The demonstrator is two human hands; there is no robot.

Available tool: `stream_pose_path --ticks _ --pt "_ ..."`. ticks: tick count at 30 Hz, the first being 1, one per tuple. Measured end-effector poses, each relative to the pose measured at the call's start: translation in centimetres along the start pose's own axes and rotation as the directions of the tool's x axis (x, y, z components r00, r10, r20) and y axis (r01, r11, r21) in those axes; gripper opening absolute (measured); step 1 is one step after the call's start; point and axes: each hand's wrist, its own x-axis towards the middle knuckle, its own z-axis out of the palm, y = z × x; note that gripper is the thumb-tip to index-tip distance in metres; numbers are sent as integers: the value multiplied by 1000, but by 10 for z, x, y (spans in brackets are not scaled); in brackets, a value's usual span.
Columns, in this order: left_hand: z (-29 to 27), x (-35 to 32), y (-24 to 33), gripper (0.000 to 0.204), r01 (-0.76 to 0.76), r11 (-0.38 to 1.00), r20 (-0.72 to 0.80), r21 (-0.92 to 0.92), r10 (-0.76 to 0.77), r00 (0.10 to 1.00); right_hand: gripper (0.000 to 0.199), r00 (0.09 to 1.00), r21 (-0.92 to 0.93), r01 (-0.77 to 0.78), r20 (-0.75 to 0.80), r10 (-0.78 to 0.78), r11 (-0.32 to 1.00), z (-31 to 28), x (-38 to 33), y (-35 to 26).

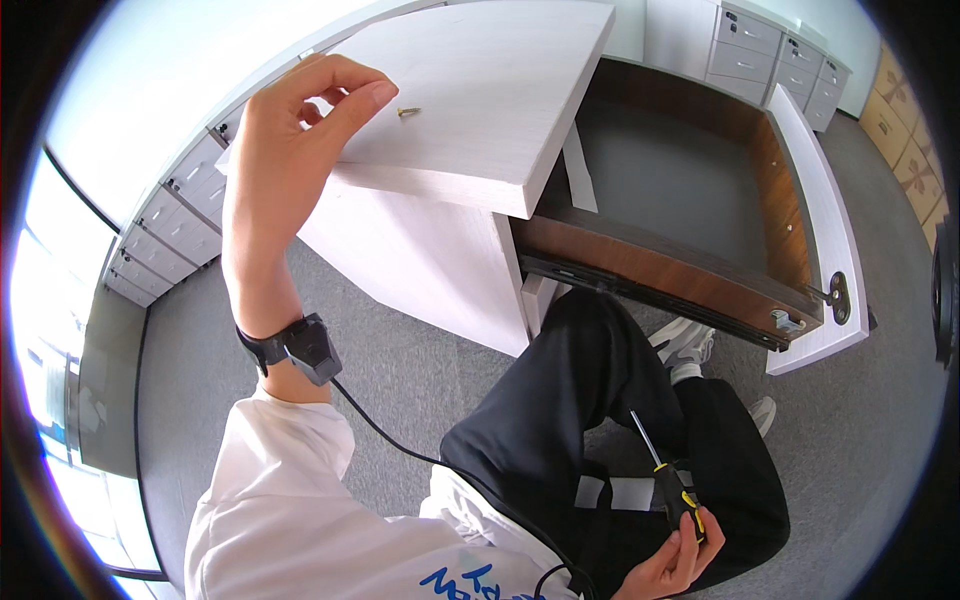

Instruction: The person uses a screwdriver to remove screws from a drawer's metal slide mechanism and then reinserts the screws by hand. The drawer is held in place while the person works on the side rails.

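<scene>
My left hand (300, 140) is over the near left part of the pale cabinet top (490, 90), thumb and forefinger pinched together. Whether anything small is between those fingertips cannot be seen. Just right of them, a small brass-coloured screw (408, 111) lies on the surface. Low at the right, my right hand (680, 560) is closed round the black and yellow handle of a screwdriver (672, 485). Its metal shaft points up and away, over my dark trousers. The pulled-out drawer (640, 255) has brown wooden sides, a grey bottom and a pale front.
A metal slide (650, 305) runs along the drawer's near side, and a lock (838, 298) sits on its front. My knees are beneath the drawer. A black cable (400, 445) hangs from my left wrist device (312, 348). More drawer cabinets (745, 55) line the walls.
</scene>
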Motion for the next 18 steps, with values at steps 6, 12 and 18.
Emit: stream_pose_path --ticks 6,12,18 --pt "3 2 0 13 93 995 73 25 -95 993 25 1000 34 29 -4 -29 999 2 -1 -1" --pt "4 -4 -8 10 107 994 29 -32 -106 994 21 998 2 55 -1 -55 998 0 -5 6" --pt "-2 -10 -11 13 126 991 33 43 -127 991 20 982 -104 -185 19 188 977 -1 -17 1"
